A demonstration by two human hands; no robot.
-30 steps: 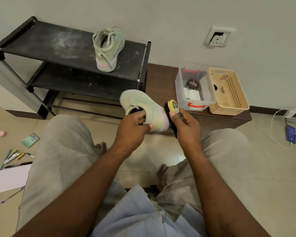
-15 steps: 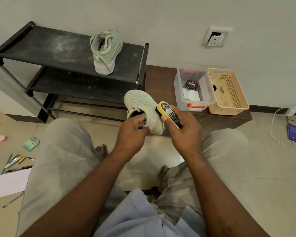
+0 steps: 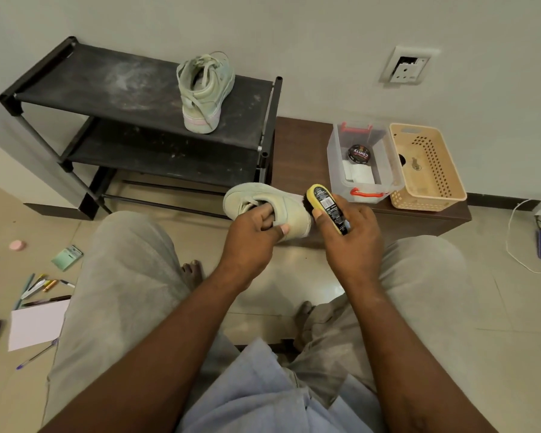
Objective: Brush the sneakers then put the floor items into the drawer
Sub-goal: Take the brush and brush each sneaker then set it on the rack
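Holding green sneaker (image 3: 264,197) in left hand (image 3: 250,245) (fingers tucked inside), gripping yellow brush (image 3: 324,203) by its heel in right hand (image 3: 353,242).

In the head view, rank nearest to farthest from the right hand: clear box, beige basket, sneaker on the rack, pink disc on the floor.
From the right hand:
1. Clear box, just beyond it.
2. Beige basket, right of the box.
3. Sneaker on the rack, up left.
4. Pink disc, far left floor.

matt cloth sneaker (image 3: 281,207), glossy floor tiles (image 3: 294,276)
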